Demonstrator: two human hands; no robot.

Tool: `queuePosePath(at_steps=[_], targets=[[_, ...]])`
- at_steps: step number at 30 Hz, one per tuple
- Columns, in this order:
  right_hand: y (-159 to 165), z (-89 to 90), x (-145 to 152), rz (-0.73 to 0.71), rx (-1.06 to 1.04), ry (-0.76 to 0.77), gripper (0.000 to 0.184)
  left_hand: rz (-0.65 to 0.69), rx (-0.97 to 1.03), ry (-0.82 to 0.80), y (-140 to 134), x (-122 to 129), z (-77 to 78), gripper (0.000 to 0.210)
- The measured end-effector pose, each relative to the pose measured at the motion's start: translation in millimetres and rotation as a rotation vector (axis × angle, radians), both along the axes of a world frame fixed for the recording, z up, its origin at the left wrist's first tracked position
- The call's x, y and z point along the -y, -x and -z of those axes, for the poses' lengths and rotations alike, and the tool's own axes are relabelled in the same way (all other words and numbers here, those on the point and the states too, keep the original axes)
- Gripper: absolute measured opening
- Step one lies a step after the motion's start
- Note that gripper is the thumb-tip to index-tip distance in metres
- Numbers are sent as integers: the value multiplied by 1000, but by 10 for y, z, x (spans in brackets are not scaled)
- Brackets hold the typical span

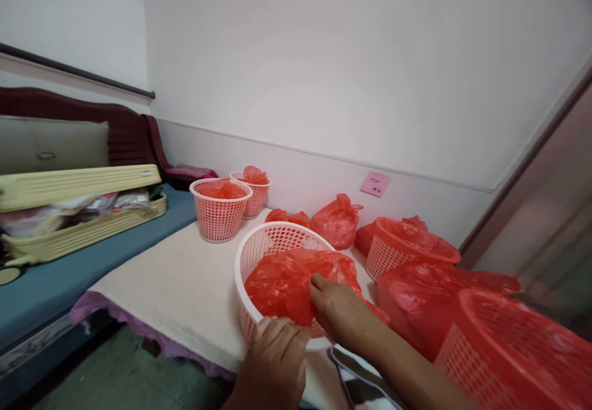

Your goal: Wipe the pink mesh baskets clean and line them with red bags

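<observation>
A white mesh basket stands tilted toward me at the table's near side, with a red plastic bag bunched inside it. My left hand curls its fingers over the basket's near rim. Inside the basket, my right hand is closed on the red bag, thumb and fingers pinching the thin plastic. Some of the bag hangs over the basket's right side. Whatever lies beneath the plastic is hidden.
Two bag-lined baskets stand at the back left. A knotted red bag leans near the wall under a pink note. Red-lined baskets crowd the right. An open yellow suitcase lies on the blue bed.
</observation>
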State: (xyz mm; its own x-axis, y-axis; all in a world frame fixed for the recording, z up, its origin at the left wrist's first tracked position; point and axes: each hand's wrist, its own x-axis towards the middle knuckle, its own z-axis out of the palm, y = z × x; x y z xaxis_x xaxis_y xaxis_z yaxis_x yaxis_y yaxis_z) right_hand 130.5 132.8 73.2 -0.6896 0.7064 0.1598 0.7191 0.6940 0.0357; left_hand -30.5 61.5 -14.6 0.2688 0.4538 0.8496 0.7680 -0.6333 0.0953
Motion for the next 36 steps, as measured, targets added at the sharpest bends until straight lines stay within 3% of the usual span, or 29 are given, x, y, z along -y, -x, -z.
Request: queuePosePath(at_steps=[6, 10, 12, 14, 16, 19, 21, 24, 26, 29, 31, 36], targets=[[-144, 116, 274, 80, -120, -13, 15, 123, 43, 174, 68, 15, -119, 26], [-230, 268, 339, 20, -133, -27, 33, 230, 206, 504, 282, -98, -310, 19], [-229, 307, 335, -16, -76, -43, 27, 195, 400, 662, 425, -283, -445, 19], [-204, 327, 319, -37, -20, -61, 10, 153, 429, 689, 563, -551, -570, 23], [-173, 330, 301, -44, -1, -63, 9, 134, 389, 699, 676, -858, -662, 23], [-153, 316, 291, -52, 2, -53, 12, 140, 268, 697, 766, -1262, -740, 54], [-163, 310, 298, -62, 14, -46, 12, 172, 172, 711, 756, -1431, -765, 68], [-191, 325, 324, -60, 18, -26, 11, 238, 37, 796, 642, -1511, -760, 73], [-204, 347, 345, -47, 16, -16, 11, 290, -46, 888, 535, -1491, -723, 61], [-212, 364, 362, -31, 32, -41, 11, 308, -133, 1046, 413, -1482, -645, 27], [-220, 346, 352, -15, 46, -72, 10, 281, -128, 1136, 386, -1538, -616, 19], [-289, 148, 247, 91, 92, -145, 11, 294, 88, 1237, 467, -1728, -666, 31]])
